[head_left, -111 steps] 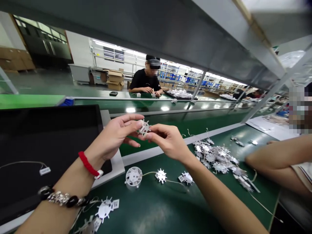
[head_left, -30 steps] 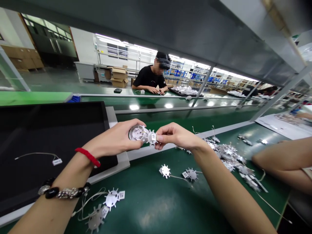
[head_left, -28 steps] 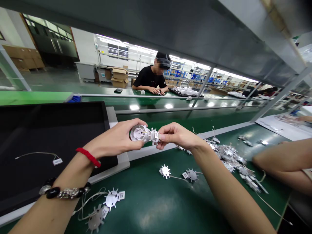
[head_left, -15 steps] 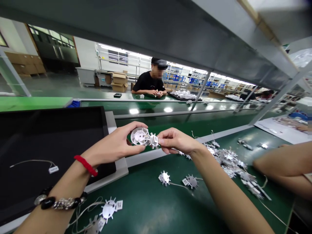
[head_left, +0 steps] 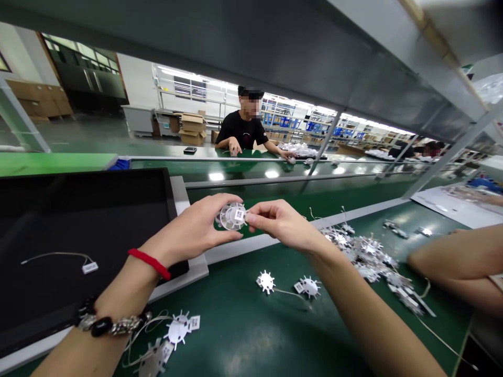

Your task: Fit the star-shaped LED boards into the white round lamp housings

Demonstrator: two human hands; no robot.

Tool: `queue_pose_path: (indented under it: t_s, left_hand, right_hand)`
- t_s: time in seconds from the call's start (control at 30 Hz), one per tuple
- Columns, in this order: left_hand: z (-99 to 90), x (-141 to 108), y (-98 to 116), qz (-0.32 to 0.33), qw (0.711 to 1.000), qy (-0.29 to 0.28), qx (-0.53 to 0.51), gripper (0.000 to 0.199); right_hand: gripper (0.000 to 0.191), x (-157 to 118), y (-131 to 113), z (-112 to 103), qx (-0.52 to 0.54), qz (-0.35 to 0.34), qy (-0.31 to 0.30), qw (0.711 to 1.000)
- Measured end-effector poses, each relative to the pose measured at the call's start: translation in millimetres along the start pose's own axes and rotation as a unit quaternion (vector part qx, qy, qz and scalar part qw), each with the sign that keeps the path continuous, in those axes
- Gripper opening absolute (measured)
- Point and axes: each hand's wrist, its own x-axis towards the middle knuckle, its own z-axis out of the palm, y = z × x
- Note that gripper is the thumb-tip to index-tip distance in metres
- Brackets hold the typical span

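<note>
My left hand (head_left: pixel 192 225) holds a round white plastic housing (head_left: pixel 223 219) between thumb and fingers, above the bench. In front of its open face sits a small spoked metal disc with a white label (head_left: pixel 239 214). My right hand (head_left: pixel 281 222) pinches that disc at its right edge; whether it is seated in the housing I cannot tell. On the green bench below lie two similar spoked discs, one on the left (head_left: pixel 266 281) and one on the right (head_left: pixel 309 287). Near my left forearm rests another spoked disc (head_left: pixel 178 329) with wires, partly overlapping one more.
A black tray (head_left: pixel 129 201) on the left holds a small labelled part with a wire (head_left: pixel 90 267). Several spoked discs form a pile (head_left: pixel 367 254) on the right, beside another person's arm (head_left: pixel 451 262). Across the bench sits a co-worker (head_left: pixel 245 128). A grey shelf (head_left: pixel 236 47) hangs overhead.
The spoked disc has moved left, from beside the housing to over its face, with my right hand following. The co-worker opposite has spread their hands, one reaching toward the white parts.
</note>
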Motion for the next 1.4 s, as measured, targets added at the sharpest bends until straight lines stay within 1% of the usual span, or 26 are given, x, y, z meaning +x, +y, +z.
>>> queue_pose_path:
  t_s: [0.23, 0.5, 0.63, 0.9, 1.03, 1.2, 1.3, 1.4]
  left_hand:
    - [0.2, -2.7, 0.5, 0.032, 0.998, 0.019, 0.043, 0.052]
    - [2.0, -1.6, 1.1, 0.054, 0.995, 0.036, 0.071, 0.054]
    - [2.0, -1.9, 1.5, 0.058, 0.994, 0.042, 0.081, 0.055]
    - [-0.3, -1.7, 2.1, 0.066, 0.993, 0.03, 0.09, 0.054]
    - [-1.5, -3.6, 3.4, 0.06, 0.993, 0.023, 0.102, 0.055]
    - [-1.0, -3.6, 5.0, 0.049, 0.992, 0.024, 0.113, 0.051]
    - [-1.1, -3.4, 4.8, 0.046, 0.992, 0.03, 0.116, 0.05]
    - [-1.9, -3.8, 3.9, 0.05, 0.993, 0.023, 0.106, 0.049]
  right_hand:
    - [0.033, -0.1, 3.9, 0.5, -0.025, 0.014, 0.033, 0.999]
    - [0.037, -2.4, -0.5, 2.4, -0.049, 0.011, 0.05, 0.998]
    - [0.038, -3.7, -1.8, 3.0, -0.042, 0.019, 0.031, 0.998]
    - [0.038, -5.3, -2.4, -0.5, -0.057, 0.016, 0.029, 0.998]
    - [0.037, -7.2, -5.3, 2.1, -0.072, 0.014, 0.042, 0.996]
    - [0.031, -11.9, -8.9, 8.3, -0.153, -0.015, 0.09, 0.984]
    - [0.031, -12.3, -8.7, 7.1, -0.145, -0.017, 0.082, 0.986]
    - [0.032, -11.7, -8.8, 1.8, -0.124, -0.015, 0.066, 0.99]
